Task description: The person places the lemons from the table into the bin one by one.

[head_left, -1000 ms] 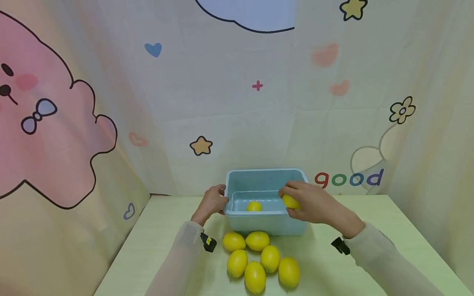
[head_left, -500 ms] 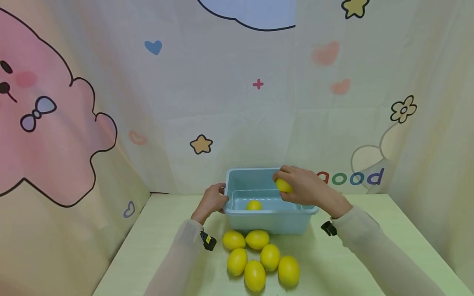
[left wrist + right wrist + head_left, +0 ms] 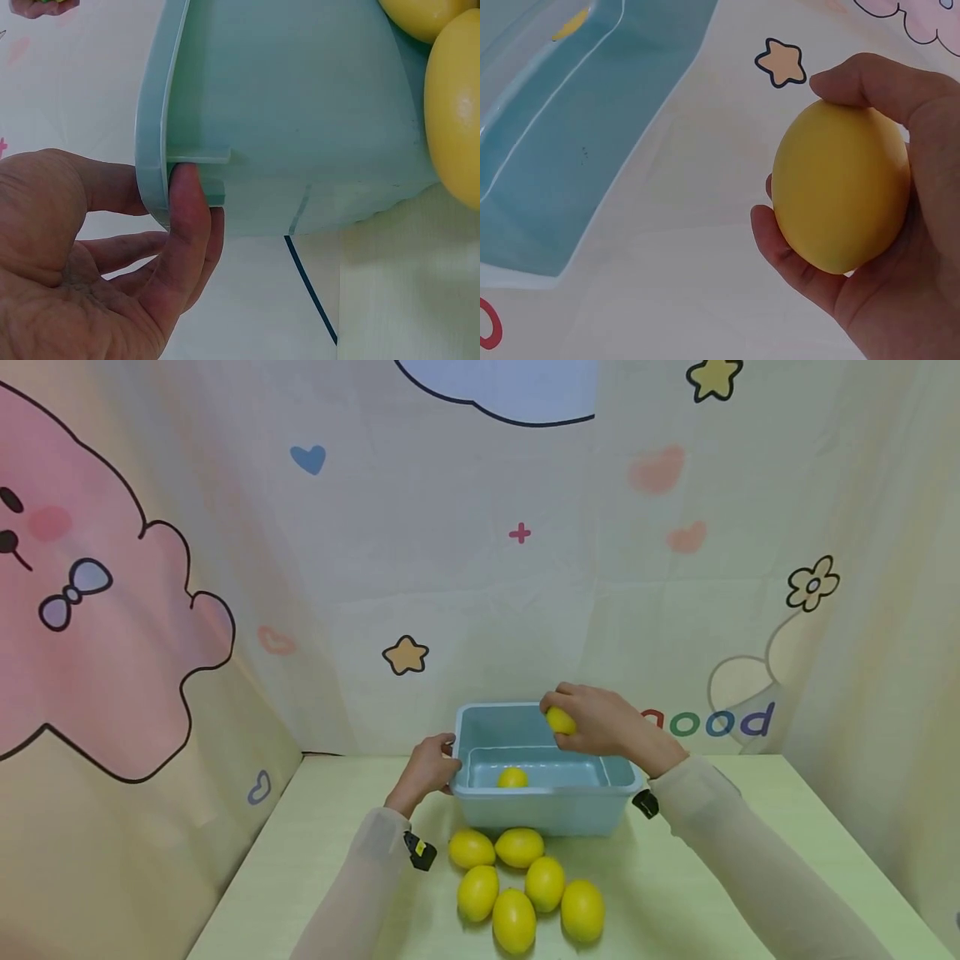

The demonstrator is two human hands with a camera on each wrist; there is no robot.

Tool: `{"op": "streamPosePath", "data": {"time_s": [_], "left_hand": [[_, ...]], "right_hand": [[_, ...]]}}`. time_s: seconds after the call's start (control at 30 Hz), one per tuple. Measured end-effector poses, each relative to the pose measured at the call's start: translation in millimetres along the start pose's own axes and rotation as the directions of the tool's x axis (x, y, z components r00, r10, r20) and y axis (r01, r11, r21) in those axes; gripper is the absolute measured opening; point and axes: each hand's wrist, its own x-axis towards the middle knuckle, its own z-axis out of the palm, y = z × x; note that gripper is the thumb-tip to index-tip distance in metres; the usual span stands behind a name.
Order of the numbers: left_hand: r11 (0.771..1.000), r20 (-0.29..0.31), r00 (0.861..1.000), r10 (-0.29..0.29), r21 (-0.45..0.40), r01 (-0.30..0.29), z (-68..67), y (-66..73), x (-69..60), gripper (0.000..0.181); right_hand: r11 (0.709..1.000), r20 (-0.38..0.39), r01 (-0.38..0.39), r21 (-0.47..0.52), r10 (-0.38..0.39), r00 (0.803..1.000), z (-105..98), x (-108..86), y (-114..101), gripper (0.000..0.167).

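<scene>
A light blue bin stands at the back of the table with one lemon inside. The left hand grips its left rim; in the left wrist view that hand pinches the rim between thumb and fingers. Above the bin's right half, the right hand holds a lemon. The right wrist view shows this lemon between the thumb and curled fingers of the right hand. Several lemons lie in front of the bin.
The pale green table meets a printed curtain right behind the bin. More curtain with a pink figure hangs along the left side. In the left wrist view, lemons lie close to the bin's front.
The right hand, holding its lemon, has moved up and left from the bin's front right edge to above the bin. The left hand stays on the rim.
</scene>
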Motion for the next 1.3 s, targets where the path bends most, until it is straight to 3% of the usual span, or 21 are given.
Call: {"op": "streamPosePath", "data": {"time_s": [0.3,0.73,1.3], "left_hand": [[1.000,0.001,1.000,-0.006,0.001,0.006,-0.8,-1.9,-1.4,0.056],[1.000,0.001,1.000,-0.008,0.008,0.008,-0.4,-0.2,2.0,0.056],[1.000,0.002,1.000,0.000,0.001,0.000,0.9,1.4,-1.5,0.054]], "right_hand": [[0.999,0.060,-0.012,0.036,0.010,0.998,1.2,20.4,0.9,0.032],[0.997,0.152,-0.081,0.006,0.079,0.985,1.6,45.5,5.7,0.035],[0.983,0.271,-0.176,0.044,0.158,0.949,6.9,67.9,7.8,0.033]]}}
